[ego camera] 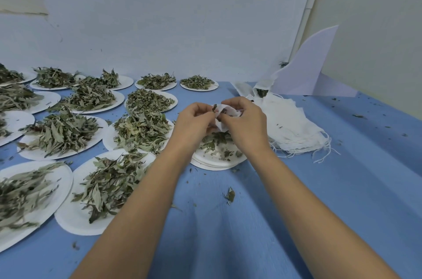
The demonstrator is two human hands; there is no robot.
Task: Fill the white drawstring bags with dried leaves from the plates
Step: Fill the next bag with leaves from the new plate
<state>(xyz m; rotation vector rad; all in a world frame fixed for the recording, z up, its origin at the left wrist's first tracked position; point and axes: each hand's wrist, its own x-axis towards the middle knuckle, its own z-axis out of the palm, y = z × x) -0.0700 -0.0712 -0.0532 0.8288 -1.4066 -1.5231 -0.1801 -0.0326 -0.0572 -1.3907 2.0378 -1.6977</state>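
Note:
Both hands hold one small white drawstring bag [225, 116] above a stack of white plates [217, 160] that carries a thin scatter of dried leaves. My left hand [195, 124] pinches the bag's left edge, with a bit of leaf at its fingertips. My right hand [245, 122] grips the bag's right side. Most of the bag is hidden behind the fingers. A pile of flat white bags [294, 128] with loose strings lies just right of my hands. One filled bag [261, 90] stands behind the pile, leaves showing at its mouth.
Several white plates heaped with dried leaves [61, 134] cover the left half of the blue table [228, 233]. Leaf crumbs [229, 195] dot the cloth. A pale foam board [306, 68] leans at the back right corner against the wall.

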